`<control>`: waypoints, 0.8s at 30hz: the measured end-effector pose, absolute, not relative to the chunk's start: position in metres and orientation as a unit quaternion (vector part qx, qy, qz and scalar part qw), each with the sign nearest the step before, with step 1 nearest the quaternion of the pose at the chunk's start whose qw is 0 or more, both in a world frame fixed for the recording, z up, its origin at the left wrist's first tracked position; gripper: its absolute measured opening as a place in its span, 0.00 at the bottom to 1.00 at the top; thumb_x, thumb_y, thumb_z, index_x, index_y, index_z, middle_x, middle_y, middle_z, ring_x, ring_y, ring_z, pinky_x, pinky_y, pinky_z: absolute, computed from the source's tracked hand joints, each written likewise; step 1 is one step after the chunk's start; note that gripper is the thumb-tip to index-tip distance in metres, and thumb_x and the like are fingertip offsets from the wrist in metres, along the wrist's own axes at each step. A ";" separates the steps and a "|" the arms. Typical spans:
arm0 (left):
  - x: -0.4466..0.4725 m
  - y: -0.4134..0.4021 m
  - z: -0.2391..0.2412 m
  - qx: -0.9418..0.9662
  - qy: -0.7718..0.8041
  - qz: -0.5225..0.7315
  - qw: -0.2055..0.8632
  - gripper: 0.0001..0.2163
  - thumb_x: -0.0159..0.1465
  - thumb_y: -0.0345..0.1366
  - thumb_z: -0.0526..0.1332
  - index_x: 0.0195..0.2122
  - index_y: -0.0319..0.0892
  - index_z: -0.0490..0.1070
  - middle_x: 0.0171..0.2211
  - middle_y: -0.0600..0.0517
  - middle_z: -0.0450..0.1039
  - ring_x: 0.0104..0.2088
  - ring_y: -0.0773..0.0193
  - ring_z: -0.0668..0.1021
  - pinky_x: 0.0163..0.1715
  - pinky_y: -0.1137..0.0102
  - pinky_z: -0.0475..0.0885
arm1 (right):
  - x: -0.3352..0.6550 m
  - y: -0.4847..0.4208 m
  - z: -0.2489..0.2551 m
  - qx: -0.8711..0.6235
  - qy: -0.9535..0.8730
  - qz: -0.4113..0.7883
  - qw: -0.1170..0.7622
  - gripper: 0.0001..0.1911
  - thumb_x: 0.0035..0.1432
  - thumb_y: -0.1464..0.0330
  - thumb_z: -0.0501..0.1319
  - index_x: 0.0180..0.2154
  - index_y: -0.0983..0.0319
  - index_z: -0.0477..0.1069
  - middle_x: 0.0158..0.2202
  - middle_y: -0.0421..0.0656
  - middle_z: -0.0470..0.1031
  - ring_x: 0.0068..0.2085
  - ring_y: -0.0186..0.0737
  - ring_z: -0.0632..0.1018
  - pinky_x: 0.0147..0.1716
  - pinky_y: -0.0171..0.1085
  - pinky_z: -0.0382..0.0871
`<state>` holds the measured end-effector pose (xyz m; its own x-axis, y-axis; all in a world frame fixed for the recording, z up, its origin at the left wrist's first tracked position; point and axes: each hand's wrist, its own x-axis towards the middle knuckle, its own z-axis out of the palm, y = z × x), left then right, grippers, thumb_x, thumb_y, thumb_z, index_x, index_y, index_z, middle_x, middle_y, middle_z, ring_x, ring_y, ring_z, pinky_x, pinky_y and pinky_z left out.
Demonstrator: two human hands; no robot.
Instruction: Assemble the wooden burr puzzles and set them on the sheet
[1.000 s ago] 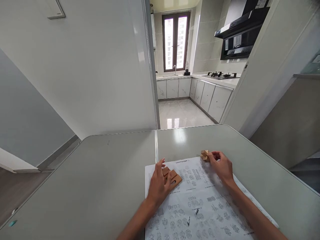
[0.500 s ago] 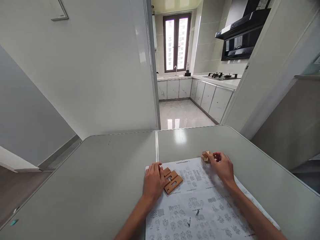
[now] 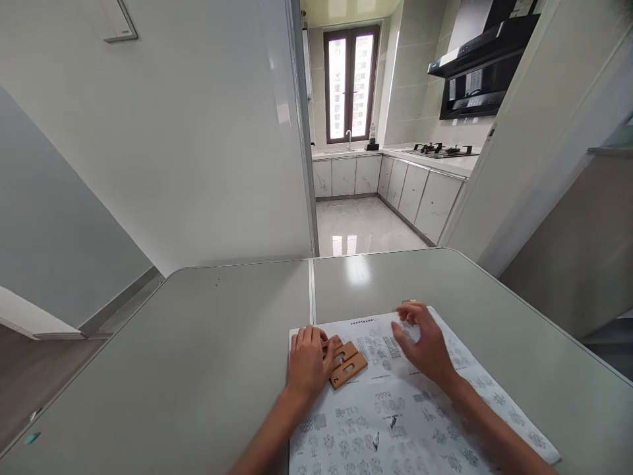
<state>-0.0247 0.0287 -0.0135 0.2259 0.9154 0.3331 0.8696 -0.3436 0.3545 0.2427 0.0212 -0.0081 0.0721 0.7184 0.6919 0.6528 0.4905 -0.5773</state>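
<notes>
Several flat wooden puzzle pieces [image 3: 349,363] with slots lie side by side on a printed instruction sheet [image 3: 395,415]. My left hand [image 3: 307,361] rests on their left end with its fingers curled over them. My right hand [image 3: 422,342] hovers just right of the pieces, blurred, with its fingers bent over the sheet's far edge. The small wooden cross-shaped knot seen earlier does not show; it may be under or inside that hand.
The sheet lies on a grey-green table [image 3: 198,356] with a seam [image 3: 310,290] down its middle. A white wall stands beyond the table on the left. Beyond the far edge a doorway opens onto a kitchen with cabinets [image 3: 410,191] and a hob.
My right hand has swung left and nearer, covering the spot where the wooden knot stood. My left hand slid off the flat pieces to their left end, and they turned slightly.
</notes>
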 end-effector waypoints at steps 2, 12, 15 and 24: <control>-0.024 0.028 -0.012 0.782 0.572 0.243 0.036 0.11 0.73 0.41 0.56 0.35 0.44 0.69 0.37 0.48 0.74 0.39 0.54 0.76 0.43 0.59 0.68 | 0.232 0.015 -0.009 -0.464 -0.736 0.078 0.487 0.06 0.67 0.69 0.59 0.46 0.57 0.66 0.39 0.43 0.70 0.38 0.44 0.74 0.38 0.42 0.72; -0.022 0.024 -0.009 0.790 0.567 0.228 0.045 0.14 0.74 0.44 0.55 0.33 0.44 0.69 0.37 0.48 0.73 0.39 0.54 0.74 0.42 0.59 0.67 | 0.209 0.002 -0.017 -0.387 -0.838 0.230 0.308 0.28 0.55 0.67 0.72 0.56 0.55 0.68 0.53 0.50 0.72 0.52 0.52 0.76 0.50 0.50 0.76; -0.023 0.025 -0.010 0.791 0.560 0.240 0.057 0.15 0.75 0.44 0.54 0.33 0.44 0.69 0.36 0.48 0.74 0.39 0.55 0.75 0.42 0.60 0.67 | 0.208 0.002 -0.018 -0.388 -0.835 0.236 0.310 0.27 0.55 0.67 0.72 0.55 0.54 0.69 0.53 0.49 0.72 0.52 0.53 0.75 0.50 0.50 0.76; -0.021 0.027 -0.011 0.773 0.564 0.269 0.107 0.15 0.76 0.43 0.51 0.32 0.45 0.66 0.34 0.51 0.75 0.37 0.57 0.75 0.42 0.61 0.67 | 0.206 0.004 -0.019 -0.383 -0.835 0.244 0.311 0.27 0.54 0.68 0.74 0.55 0.54 0.69 0.53 0.47 0.74 0.53 0.52 0.74 0.50 0.50 0.76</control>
